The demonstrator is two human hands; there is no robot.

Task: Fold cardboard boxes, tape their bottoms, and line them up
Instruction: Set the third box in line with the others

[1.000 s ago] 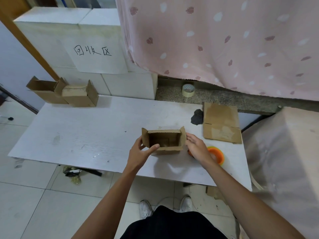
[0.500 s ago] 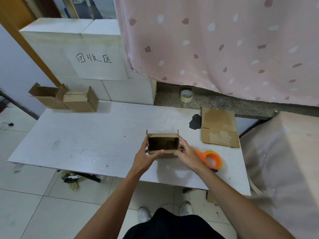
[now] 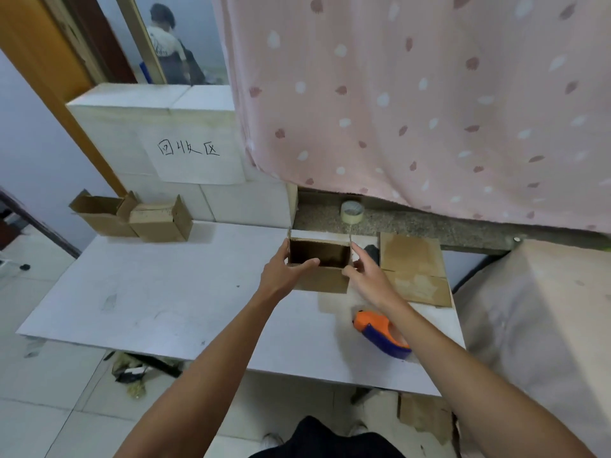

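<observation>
- While the box (image 3: 322, 280) is gripped by the left hand (image 3: 281, 276), thumb hooked over its near rim, its right side is pinched by the right hand (image 3: 367, 279)
- Since a second ago it is carried farther out, past the tape dispenser (image 3: 380, 328), apparently off the table (image 3: 165, 292)
- Lining up beside the finished boxes (image 3: 158, 223) is judged next

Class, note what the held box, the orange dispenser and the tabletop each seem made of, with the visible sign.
The box: matte brown cardboard, shown by thin raw edges and folded flaps. The dispenser: likely plastic, smooth orange and blue, slight sheen. The tabletop: thin white board, perhaps laminate or painted; faint streaks and scuffs, core unseen.
</observation>
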